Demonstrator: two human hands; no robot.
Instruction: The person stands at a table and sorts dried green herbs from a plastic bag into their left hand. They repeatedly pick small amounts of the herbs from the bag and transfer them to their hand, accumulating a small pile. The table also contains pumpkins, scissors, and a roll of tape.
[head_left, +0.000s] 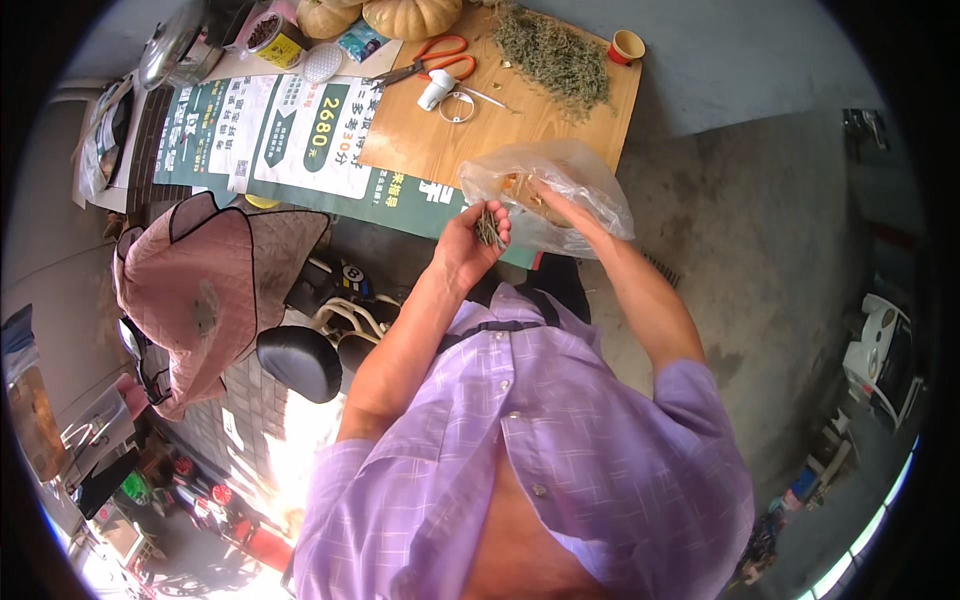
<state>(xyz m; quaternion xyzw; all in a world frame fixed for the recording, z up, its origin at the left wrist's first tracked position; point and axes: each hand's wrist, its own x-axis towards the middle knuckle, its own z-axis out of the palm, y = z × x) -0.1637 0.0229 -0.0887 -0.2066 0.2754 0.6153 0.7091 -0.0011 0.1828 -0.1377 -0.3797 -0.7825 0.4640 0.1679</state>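
Observation:
My left hand (470, 241) is closed around a small bundle of dried stems (489, 228), beside the near left edge of a clear plastic bag (600, 191). My right hand (551, 196) reaches into the bag's opening; its fingers are partly hidden, and I cannot tell whether they hold anything. Orange and yellowish bits show inside the bag. The bag lies at the near edge of a wooden board (420, 142). A heap of dried herbs (559, 64) lies on the board, with orange-handled scissors (420, 66), a white plastic piece (436, 91) and a white ring (457, 107) to its left.
A small paper cup (625, 47) stands at the board's far right corner. Pumpkins (412, 16), a jar (275, 41) and a metal pot (176, 56) stand along the back. A printed sheet (300, 142) covers the table. A scooter under a pink quilted cover (195, 277) stands at the left.

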